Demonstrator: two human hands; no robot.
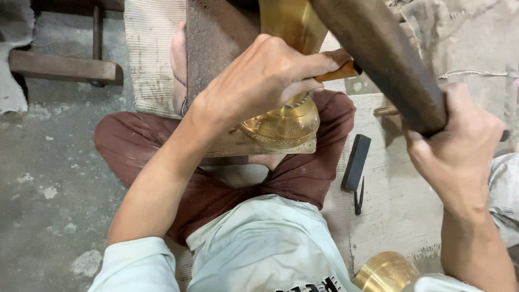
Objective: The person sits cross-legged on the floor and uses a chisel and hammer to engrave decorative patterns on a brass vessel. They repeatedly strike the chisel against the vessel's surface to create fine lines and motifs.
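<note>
A: What is on the left?

B: A grey concrete floor (48, 178), and a person sitting cross-legged in maroon trousers (216, 189), seen from above.

A: And the left hand?

B: The left hand (265, 81) is curled, fingers pinched around an orange-handled tool (338, 72), resting on top of 1 brass vessel (281, 125). The vessel sits on a wooden block (254, 145) across the lap.

A: How would the vessel handle?

B: Probably stiff, fairly heavy and slippery where polished; its thin engraved wall looks likely to dent. Hold it by the neck, pressed down.

A: Further right?

B: A dark flat bar (356, 162) lies on the mat (394, 205). The right hand (459, 146) is clenched around 1 dark wooden mallet (378, 54), raised above the vessel.
</note>
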